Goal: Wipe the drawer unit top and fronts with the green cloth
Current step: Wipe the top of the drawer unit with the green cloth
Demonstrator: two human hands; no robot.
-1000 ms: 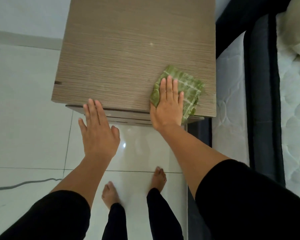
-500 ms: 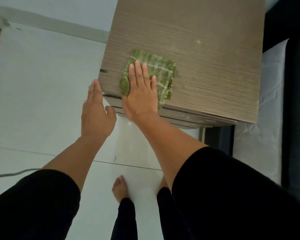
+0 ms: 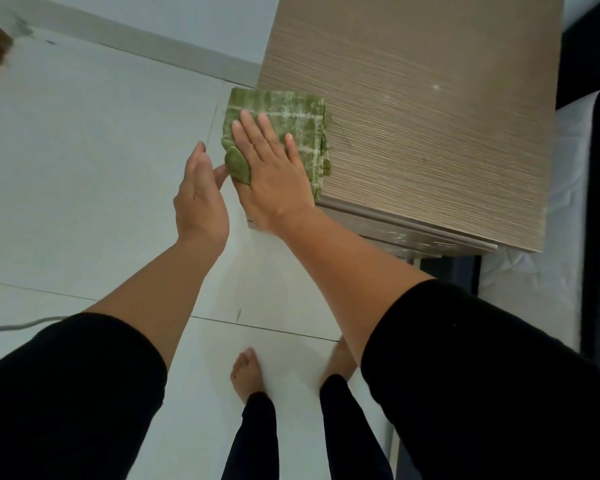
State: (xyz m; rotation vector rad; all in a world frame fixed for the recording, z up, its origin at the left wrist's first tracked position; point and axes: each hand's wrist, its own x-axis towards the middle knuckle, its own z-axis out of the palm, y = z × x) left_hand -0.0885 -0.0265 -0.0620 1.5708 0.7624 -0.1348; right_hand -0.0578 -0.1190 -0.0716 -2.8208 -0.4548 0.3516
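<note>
Both your hands work at the drawer unit's near-left corner: your right hand presses flat, fingers straight, on the folded green cloth overhanging the edge; your left hand hovers relaxed beside it, holding nothing.

A single head-worn wide-angle view looks steeply down from standing height, past both forearms to the bare feet on the tiled floor. The drawer unit fills the upper right, seen close and nearly from above.
</note>
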